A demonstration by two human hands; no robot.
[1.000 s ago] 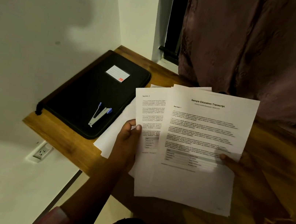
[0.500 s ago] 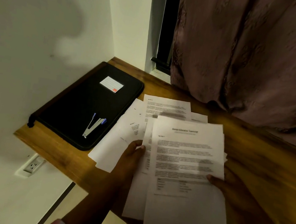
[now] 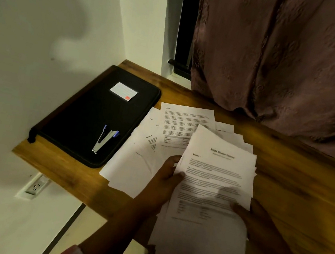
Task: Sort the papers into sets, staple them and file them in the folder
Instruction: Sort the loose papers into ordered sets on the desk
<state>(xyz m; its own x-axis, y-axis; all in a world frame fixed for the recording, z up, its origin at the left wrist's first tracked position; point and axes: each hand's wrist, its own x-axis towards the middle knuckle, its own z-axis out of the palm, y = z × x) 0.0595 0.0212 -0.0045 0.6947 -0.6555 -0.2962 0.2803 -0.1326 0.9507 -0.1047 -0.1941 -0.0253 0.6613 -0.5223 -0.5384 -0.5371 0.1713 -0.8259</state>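
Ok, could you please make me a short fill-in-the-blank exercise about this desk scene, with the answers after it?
1. The ____ lies on top of the black folder.
2. The folder is not open but ____, with a white label on its cover.
3. The left hand and the right hand both hold a bundle of ____.
4. The wall outlet is ____ the wooden desk.
Answers: stapler; closed; papers; below.
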